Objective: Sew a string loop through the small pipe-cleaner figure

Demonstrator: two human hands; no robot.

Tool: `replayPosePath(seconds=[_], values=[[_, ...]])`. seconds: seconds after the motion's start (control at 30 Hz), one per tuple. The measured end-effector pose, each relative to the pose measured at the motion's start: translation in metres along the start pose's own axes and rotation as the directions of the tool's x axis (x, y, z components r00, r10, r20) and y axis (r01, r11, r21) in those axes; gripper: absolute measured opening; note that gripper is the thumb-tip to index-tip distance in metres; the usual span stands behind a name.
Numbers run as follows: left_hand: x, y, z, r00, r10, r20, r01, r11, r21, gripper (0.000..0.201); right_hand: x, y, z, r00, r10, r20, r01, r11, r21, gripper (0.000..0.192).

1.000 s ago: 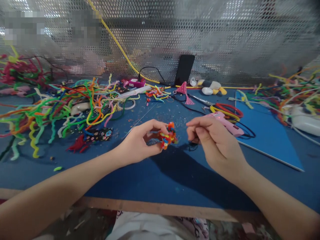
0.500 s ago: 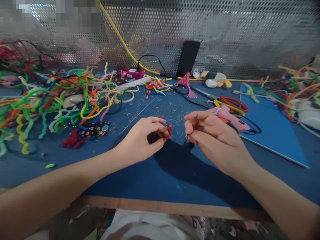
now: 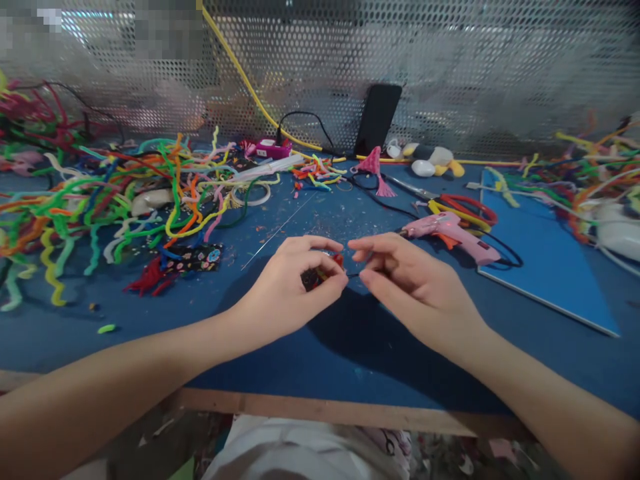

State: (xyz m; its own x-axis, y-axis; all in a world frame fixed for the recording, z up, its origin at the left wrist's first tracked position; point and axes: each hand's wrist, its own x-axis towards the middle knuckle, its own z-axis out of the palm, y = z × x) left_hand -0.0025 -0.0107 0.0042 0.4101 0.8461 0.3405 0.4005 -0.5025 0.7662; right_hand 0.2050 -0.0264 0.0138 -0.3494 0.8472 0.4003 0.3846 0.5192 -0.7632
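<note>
My left hand [image 3: 295, 280] is curled, thumb and fingers gripping a small black and red-orange piece [image 3: 312, 278]. Most of that piece is hidden behind the fingers, so its kind is unclear. Close on the right, my right hand [image 3: 425, 277] has its thumb and fingertips drawn together. A short thin dark strand [image 3: 353, 275] runs from the left thumb tip to the right fingertips, which pinch it. The fingertips of both hands nearly meet above the blue tabletop [image 3: 300, 373].
Tangled colourful pipe cleaners [image 3: 150, 180] cover the left. On the right are a pink glue gun [image 3: 453, 233], scissors [image 3: 467, 212] and a blue board [image 3: 545, 260]. A dark phone [image 3: 379, 119] leans on the perforated metal screen [image 3: 310, 73]. A tape ring [image 3: 251, 195] lies at back centre.
My right hand has moved left toward my left hand, bringing the dark strand up to the held piece. The left hand has shifted slightly right.
</note>
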Motion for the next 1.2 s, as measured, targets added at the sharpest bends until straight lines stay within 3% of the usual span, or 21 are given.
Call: replayPosePath(seconds=[0.13, 0.23, 0.33, 0.5, 0.63, 0.9, 1.07, 1.2], values=[[-0.002, 0.001, -0.003, 0.997, 0.064, 0.035, -0.066, 0.996, 0.051, 0.013, -0.002, 0.0, -0.004, 0.953, -0.301, 0.045, 0.295, 0.877, -0.379, 0.019], [-0.002, -0.001, -0.004, 0.992, 0.118, 0.055, -0.122, 0.989, 0.084, 0.015, -0.003, 0.0, -0.002, 0.91, -0.412, 0.043, 0.378, 0.784, -0.492, 0.016], [0.002, -0.003, -0.009, 0.983, 0.165, 0.079, -0.171, 0.981, 0.088, 0.019, -0.002, 0.001, -0.001, 0.895, -0.445, 0.027, 0.383, 0.736, -0.558, 0.013], [0.013, -0.014, -0.023, 0.951, 0.237, 0.198, -0.267, 0.954, 0.139, 0.023, -0.001, 0.007, -0.003, 0.912, -0.405, -0.068, 0.304, 0.776, -0.552, 0.011], [0.016, -0.022, -0.023, 0.964, 0.137, 0.229, -0.15, 0.988, 0.037, 0.035, 0.0, 0.01, -0.007, 0.936, -0.336, -0.104, 0.253, 0.848, -0.466, 0.011], [0.016, -0.028, -0.011, 0.988, -0.008, 0.152, 0.005, 1.0, 0.017, 0.035, 0.005, 0.011, -0.003, 0.98, -0.193, -0.049, 0.145, 0.859, -0.491, 0.008], [0.016, -0.031, -0.011, 0.986, 0.029, 0.164, -0.04, 0.997, 0.059, 0.037, 0.008, 0.017, 0.002, 0.996, -0.054, -0.074, 0.011, 0.875, -0.484, 0.009], [0.016, -0.031, -0.013, 0.97, 0.159, 0.187, -0.186, 0.972, 0.141, 0.043, 0.009, 0.019, 0.003, 0.998, 0.031, -0.049, -0.05, 0.897, -0.44, 0.011]])
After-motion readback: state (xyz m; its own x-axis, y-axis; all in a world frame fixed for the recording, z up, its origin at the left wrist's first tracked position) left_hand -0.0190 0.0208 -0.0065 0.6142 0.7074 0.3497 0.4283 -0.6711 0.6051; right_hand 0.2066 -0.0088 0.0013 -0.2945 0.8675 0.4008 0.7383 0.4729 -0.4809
